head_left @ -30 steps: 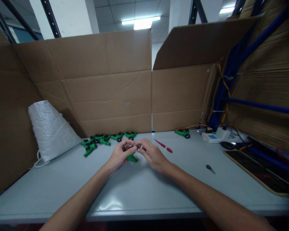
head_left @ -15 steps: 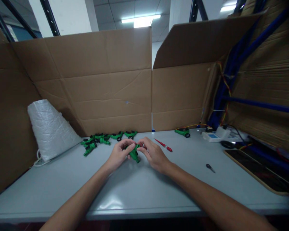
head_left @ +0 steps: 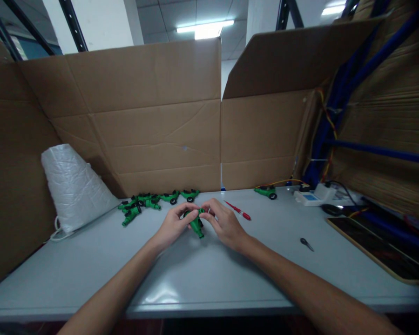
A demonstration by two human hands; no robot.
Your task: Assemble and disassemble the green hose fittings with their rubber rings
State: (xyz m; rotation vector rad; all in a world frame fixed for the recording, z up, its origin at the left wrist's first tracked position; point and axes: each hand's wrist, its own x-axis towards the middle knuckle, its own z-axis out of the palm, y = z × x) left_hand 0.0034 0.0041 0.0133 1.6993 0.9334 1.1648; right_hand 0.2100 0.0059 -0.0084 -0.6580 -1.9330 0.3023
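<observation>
A green plastic toy [head_left: 196, 227] with a narrow stub at its lower end is held just above the table in front of me. My left hand [head_left: 176, 221] grips it from the left, thumb on top and fingers curled behind. From the other side, my right hand [head_left: 225, 225] pinches its upper end between thumb and fingers. What lies between those right fingertips is mostly hidden. Close beyond my right hand lies a red screwdriver [head_left: 238, 211]. Behind my left hand stand several similar green toys [head_left: 131, 215], some with black wheels.
Another green wheeled toy [head_left: 265, 191] sits at the back right by a power strip [head_left: 307, 198]. Small scissors or a similar dark-handled tool [head_left: 306, 244] lie on the right. A silvery padded bag [head_left: 75, 186] leans at left. Cardboard walls [head_left: 153, 135] enclose the table [head_left: 195, 284].
The held toy has turned slightly, its lower end shifting a little right. Both hands keep nearly the same place and grip. The whole view has shifted very slightly.
</observation>
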